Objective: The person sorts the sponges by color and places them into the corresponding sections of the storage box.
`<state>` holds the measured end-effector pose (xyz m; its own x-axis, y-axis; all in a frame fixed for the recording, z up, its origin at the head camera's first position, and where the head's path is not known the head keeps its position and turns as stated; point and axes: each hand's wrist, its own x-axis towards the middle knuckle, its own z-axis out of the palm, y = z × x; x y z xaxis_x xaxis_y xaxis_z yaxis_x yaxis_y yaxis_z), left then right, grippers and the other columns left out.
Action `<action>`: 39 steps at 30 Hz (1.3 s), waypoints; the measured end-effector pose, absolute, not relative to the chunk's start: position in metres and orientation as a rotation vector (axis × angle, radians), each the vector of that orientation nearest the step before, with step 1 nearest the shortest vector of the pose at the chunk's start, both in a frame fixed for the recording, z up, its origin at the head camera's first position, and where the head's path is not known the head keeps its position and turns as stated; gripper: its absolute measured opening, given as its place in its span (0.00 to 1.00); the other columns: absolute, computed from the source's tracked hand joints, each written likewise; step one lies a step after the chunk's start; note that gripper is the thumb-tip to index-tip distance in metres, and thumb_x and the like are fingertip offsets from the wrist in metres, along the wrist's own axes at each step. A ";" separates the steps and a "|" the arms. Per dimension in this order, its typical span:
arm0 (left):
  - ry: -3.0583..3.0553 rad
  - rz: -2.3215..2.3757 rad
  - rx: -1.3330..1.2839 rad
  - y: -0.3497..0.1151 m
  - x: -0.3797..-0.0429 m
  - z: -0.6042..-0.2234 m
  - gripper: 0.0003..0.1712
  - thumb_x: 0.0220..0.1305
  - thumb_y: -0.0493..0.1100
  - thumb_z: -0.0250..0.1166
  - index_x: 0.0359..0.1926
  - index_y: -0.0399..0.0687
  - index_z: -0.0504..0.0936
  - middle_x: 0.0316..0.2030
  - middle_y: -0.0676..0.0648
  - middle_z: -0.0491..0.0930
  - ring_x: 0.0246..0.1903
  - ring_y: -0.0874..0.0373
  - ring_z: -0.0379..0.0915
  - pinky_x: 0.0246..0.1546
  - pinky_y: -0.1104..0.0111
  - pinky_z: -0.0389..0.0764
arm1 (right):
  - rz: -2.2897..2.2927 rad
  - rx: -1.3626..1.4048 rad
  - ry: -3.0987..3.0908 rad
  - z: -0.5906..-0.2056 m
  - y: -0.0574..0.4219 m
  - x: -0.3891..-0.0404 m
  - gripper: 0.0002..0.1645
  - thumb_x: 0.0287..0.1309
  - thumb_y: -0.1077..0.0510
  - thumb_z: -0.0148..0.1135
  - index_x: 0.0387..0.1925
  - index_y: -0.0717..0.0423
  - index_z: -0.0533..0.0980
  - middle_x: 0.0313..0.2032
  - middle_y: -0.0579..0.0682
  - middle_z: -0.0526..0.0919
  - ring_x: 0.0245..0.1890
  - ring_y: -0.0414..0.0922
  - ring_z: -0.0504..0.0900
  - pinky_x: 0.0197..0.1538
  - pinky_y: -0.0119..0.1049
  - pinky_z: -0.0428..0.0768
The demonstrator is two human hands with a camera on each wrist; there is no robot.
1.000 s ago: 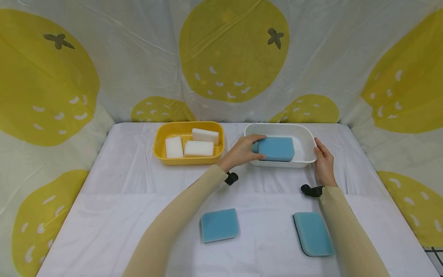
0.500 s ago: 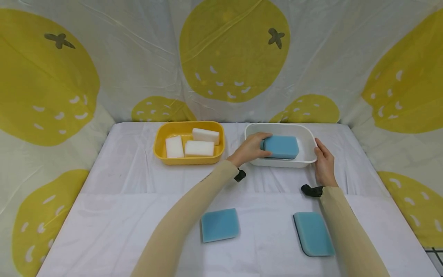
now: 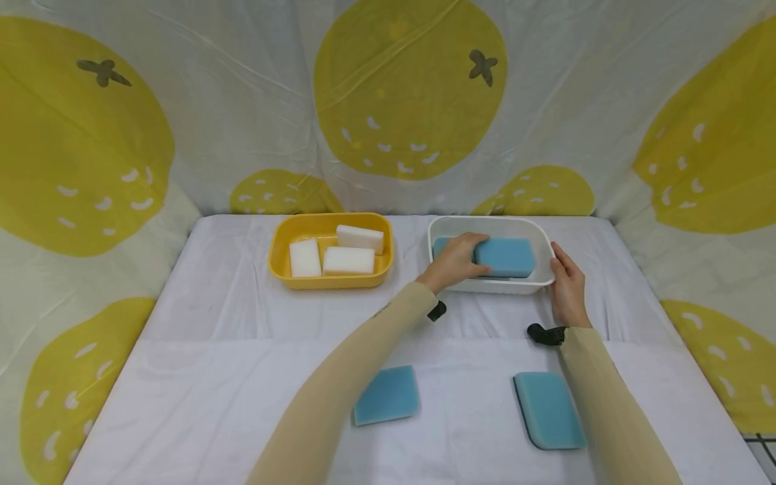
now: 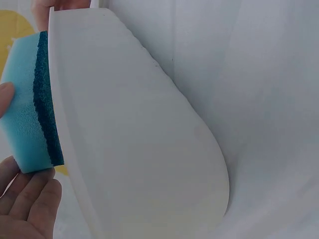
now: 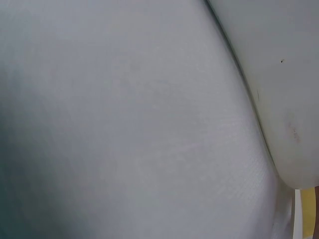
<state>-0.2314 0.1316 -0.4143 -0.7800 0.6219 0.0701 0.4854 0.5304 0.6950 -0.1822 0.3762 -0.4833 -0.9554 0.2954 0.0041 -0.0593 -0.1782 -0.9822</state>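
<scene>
A blue sponge (image 3: 506, 257) is pinched between the thumb and fingers of my left hand (image 3: 455, 263), over the white basin (image 3: 485, 287). In the left wrist view this sponge (image 4: 25, 99) shows a dark scouring layer on its underside, facing the basin (image 4: 139, 124). A second blue sponge (image 3: 441, 246) lies inside at the basin's left end, partly hidden by the left hand. My right hand (image 3: 568, 289) grips the basin's right rim. Only the basin's outer wall (image 5: 289, 99) and white cloth show in the right wrist view.
To the left stands a yellow basin (image 3: 330, 283) with three white sponge blocks (image 3: 349, 261). Two more blue sponges lie nearer on the white cloth, a left one (image 3: 391, 395) partly behind the left sleeve and a right one (image 3: 548, 411) beside the right sleeve.
My left hand has moved right with its blue sponge, along the white basin. More of the sponge at the basin's left end now shows. The right hand has stayed put.
</scene>
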 end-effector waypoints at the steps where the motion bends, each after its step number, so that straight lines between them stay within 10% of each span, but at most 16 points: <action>1: 2.588 1.084 0.945 0.134 -0.232 -0.415 0.38 0.59 0.47 0.70 0.67 0.43 0.67 0.64 0.46 0.67 0.62 0.57 0.64 0.57 0.77 0.67 | 2.222 -0.279 -1.861 -0.483 0.376 -0.182 0.31 0.74 0.59 0.42 0.73 0.60 0.51 0.73 0.50 0.50 0.71 0.41 0.49 0.67 0.27 0.55; 39: 2.654 0.891 0.933 0.171 -0.228 -0.426 0.38 0.60 0.49 0.69 0.68 0.43 0.66 0.64 0.48 0.67 0.63 0.60 0.62 0.60 0.80 0.60 | 2.269 -0.280 -1.791 -0.485 0.376 -0.182 0.30 0.73 0.60 0.43 0.73 0.61 0.51 0.73 0.51 0.51 0.72 0.44 0.49 0.68 0.31 0.54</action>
